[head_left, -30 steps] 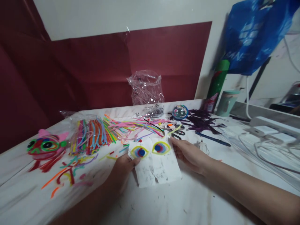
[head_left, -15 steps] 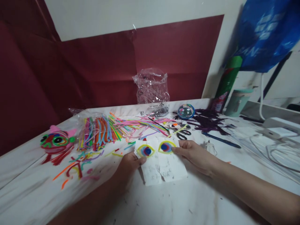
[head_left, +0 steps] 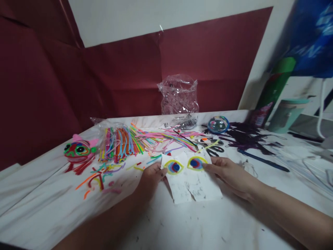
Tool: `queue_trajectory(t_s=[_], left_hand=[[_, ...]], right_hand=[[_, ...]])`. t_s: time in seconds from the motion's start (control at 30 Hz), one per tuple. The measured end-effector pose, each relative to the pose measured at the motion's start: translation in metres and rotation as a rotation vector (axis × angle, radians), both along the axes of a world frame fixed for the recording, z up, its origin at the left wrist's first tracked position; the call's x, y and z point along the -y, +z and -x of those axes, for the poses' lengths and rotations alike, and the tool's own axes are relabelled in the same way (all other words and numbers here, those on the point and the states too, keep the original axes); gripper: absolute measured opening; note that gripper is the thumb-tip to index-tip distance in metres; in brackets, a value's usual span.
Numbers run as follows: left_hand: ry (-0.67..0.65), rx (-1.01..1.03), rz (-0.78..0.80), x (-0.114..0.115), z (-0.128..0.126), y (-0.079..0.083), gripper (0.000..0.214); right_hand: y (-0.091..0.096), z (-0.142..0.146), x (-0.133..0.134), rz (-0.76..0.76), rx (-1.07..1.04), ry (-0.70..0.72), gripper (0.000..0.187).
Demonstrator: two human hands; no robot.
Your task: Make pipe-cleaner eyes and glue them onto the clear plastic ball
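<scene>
A white sheet of paper [head_left: 182,189] with a torn lower edge and faint marks is held up between my two hands. On it are two eye shapes, a left one [head_left: 173,167] and a right one [head_left: 197,163], with yellow outlines and blue and red centres. My left hand [head_left: 153,173] pinches the paper's left edge, thumb in front beside the left eye. At the other edge my right hand [head_left: 227,170] grips the paper, its thumb by the right eye. Black-handled scissors [head_left: 213,149] lie just behind the sheet.
Pipe cleaners [head_left: 122,144] in a clear bag and loose cut pieces [head_left: 97,178] lie left, near a colourful mask-like figure [head_left: 79,151]. Behind stand a clear plastic bag [head_left: 179,95] and a clear ball [head_left: 218,124]. Purple strands [head_left: 244,137], a blue pen-like stick [head_left: 262,160] and a green cup [head_left: 287,116] are right.
The view has swung to the left, so everything sits further right in the picture. Both hands keep their hold on the paper.
</scene>
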State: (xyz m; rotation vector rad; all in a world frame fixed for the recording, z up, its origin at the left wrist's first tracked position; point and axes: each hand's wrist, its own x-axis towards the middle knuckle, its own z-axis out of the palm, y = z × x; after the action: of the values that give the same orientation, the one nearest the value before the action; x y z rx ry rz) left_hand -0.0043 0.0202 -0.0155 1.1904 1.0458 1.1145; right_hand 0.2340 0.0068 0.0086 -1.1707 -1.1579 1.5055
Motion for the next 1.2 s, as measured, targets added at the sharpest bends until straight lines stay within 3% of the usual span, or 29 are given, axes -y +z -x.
queue_trajectory(t_s=[0.2,0.33,0.53,0.9,1.2], left_hand=[[0.01,0.049,-0.064,-0.001,0.003,-0.004,0.023],[0.047,-0.069,-0.091,-0.003,0.003,-0.004,0.026],[0.136,-0.218,-0.142,0.006,0.0,0.008,0.022],[0.064,-0.067,-0.119,-0.003,0.003,-0.004,0.03],[0.048,-0.23,-0.081,0.002,-0.001,0.004,0.027]], right_hand=[[-0.003,-0.002,-0.001,0.009,0.042,-0.009,0.031],[-0.005,-0.003,-0.002,0.009,0.051,-0.022,0.034],[-0.006,0.0,0.001,0.031,0.007,0.035,0.033],[-0.005,-0.003,-0.004,-0.056,0.097,-0.094,0.042],[0.005,0.003,0.004,0.021,-0.022,-0.038,0.035]])
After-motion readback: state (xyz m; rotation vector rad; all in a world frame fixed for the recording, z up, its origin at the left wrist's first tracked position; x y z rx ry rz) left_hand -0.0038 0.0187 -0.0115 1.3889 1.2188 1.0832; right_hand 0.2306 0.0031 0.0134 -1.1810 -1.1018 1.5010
